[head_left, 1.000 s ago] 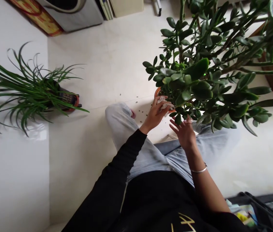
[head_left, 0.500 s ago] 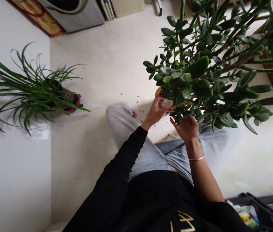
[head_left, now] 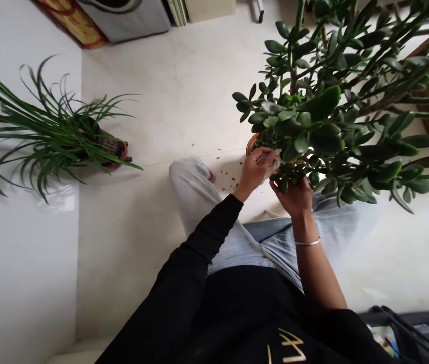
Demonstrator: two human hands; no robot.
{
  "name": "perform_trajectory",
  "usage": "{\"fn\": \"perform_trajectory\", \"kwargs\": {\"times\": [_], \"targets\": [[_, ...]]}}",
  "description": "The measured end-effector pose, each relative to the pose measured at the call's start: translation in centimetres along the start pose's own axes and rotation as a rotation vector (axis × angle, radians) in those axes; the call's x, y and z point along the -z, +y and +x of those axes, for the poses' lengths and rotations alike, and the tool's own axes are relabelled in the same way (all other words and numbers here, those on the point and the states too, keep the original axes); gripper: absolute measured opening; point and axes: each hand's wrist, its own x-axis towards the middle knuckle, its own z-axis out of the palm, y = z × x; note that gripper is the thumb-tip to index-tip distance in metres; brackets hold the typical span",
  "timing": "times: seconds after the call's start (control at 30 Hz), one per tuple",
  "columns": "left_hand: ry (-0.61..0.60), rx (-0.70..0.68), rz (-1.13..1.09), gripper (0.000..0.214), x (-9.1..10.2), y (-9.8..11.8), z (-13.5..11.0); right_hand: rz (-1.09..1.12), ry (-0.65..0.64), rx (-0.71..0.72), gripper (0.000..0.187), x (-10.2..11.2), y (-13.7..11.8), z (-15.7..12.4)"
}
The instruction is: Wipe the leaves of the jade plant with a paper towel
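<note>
A large jade plant (head_left: 324, 116) with thick oval leaves grows from an orange pot (head_left: 251, 144) on the pale floor. My left hand (head_left: 254, 169) is closed on a small white cloth (head_left: 273, 161) pressed against the lower leaves by the pot's rim. My right hand (head_left: 294, 194) reaches up under a low cluster of leaves, its fingers curled among them; a thin bangle sits on that wrist. The fingertips are partly hidden by foliage.
A spiky grass-like plant (head_left: 47, 136) in a dark and orange pot (head_left: 114, 151) stands at the left by a white wall. Small bits of debris (head_left: 225, 177) dot the floor near my knee. A grey appliance (head_left: 131, 17) stands far back. A dark bin (head_left: 408, 333) sits at bottom right.
My left hand has shifted up and right with the cloth onto the lower leaves. My right hand has risen from open below the leaves to curled among them.
</note>
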Motion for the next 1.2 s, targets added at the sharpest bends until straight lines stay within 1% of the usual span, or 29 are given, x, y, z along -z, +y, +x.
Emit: {"fn": "perform_trajectory", "kwargs": {"times": [0.1, 0.17, 0.3, 0.37, 0.43, 0.53, 0.67, 0.83, 0.93, 1.03, 1.1, 1.2], "targets": [[-0.029, -0.092, -0.035, 0.02, 0.8, -0.3, -0.6, -0.016, -0.003, -0.002, 0.031, 0.0, 0.0, 0.2], [-0.065, -0.187, -0.014, 0.025, 1.4, -0.8, -0.6, -0.025, 0.001, -0.012, 0.03, 0.0, -0.1, 0.4], [-0.187, -0.39, 0.116, 0.025, 1.9, -1.9, 0.7, -0.031, -0.005, -0.028, 0.027, -0.1, -0.1, 0.9], [-0.251, -0.439, 0.225, 0.021, 2.0, -2.2, 1.4, -0.04, 0.0, -0.027, 0.026, -0.2, -0.2, 1.2], [-0.3, -0.429, 0.353, 0.018, 2.2, -2.1, 1.8, -0.061, 0.001, -0.018, 0.026, -0.3, -0.2, 1.3], [-0.353, -0.377, 0.521, 0.017, 2.7, -1.4, 2.1, -0.108, -0.013, 0.006, 0.025, -0.4, -0.3, 1.3], [-0.393, -0.392, 0.632, 0.022, 3.4, -0.5, 2.8, -0.148, -0.027, 0.04, 0.023, -0.3, -0.4, 1.2], [-0.318, -0.385, 0.627, 0.017, 3.5, -0.6, 3.3, -0.14, -0.011, 0.036, 0.021, -0.1, -0.4, 1.0], [-0.336, -0.402, 0.635, 0.02, 3.3, -1.0, 2.7, -0.107, -0.032, 0.029, 0.02, 0.0, -0.4, 1.0], [-0.361, -0.411, 0.607, 0.018, 3.5, -1.2, 2.2, -0.098, -0.026, 0.024, 0.019, 0.0, -0.3, 1.0], [-0.321, -0.383, 0.59, 0.018, 3.7, -1.2, 2.1, -0.097, -0.03, 0.043, 0.019, 0.0, -0.3, 1.0], [-0.21, -0.34, 0.541, 0.023, 3.5, -1.4, 2.1, -0.099, -0.03, 0.067, 0.019, 0.0, -0.3, 1.0]]}}
